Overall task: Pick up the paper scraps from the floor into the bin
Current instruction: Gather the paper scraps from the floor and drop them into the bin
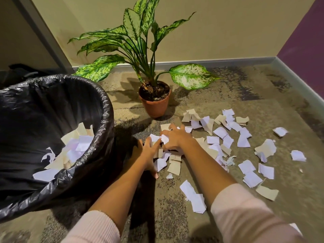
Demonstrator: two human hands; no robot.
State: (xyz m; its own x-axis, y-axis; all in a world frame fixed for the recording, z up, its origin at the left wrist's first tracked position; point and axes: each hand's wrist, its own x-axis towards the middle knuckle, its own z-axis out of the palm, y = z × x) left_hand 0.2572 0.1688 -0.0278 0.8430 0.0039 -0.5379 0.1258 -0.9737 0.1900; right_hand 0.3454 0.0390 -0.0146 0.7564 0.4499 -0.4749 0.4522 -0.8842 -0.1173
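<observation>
**A:** Where are the hands?

**B:** Low in the middle of the frame, close together on either side of a small heap of paper scraps (172, 161) on the carpet (201, 95). The left hand (149, 155) stands on its edge against the heap's left side, fingers spread and fairly straight, thumb tip on the floor. The right hand (175, 139) lies over the top of the heap with its fingers bent down around crumpled white pieces.

**A:** And the rest of the paper?

**B:** White and beige bits lie scattered from the centre out to the right of the frame and down towards the lower right, beside the right forearm. Some overlap, others lie well apart.

**A:** The bin?

**B:** At the left edge, just beside the left forearm. The bin (105, 109) is lined with a black liner (43, 95) folded over its rim. More white and beige scraps lie in the bottom.

**A:** Anything else nearby?

**B:** A potted plant (155, 106) with speckled green leaves stands in a brown pot above the hands, near the wall. A grey skirting (228, 61) runs along the back, and a purple wall (305, 41) fills the upper right. Pale pink sleeves (245, 213) are pushed up both forearms.
</observation>
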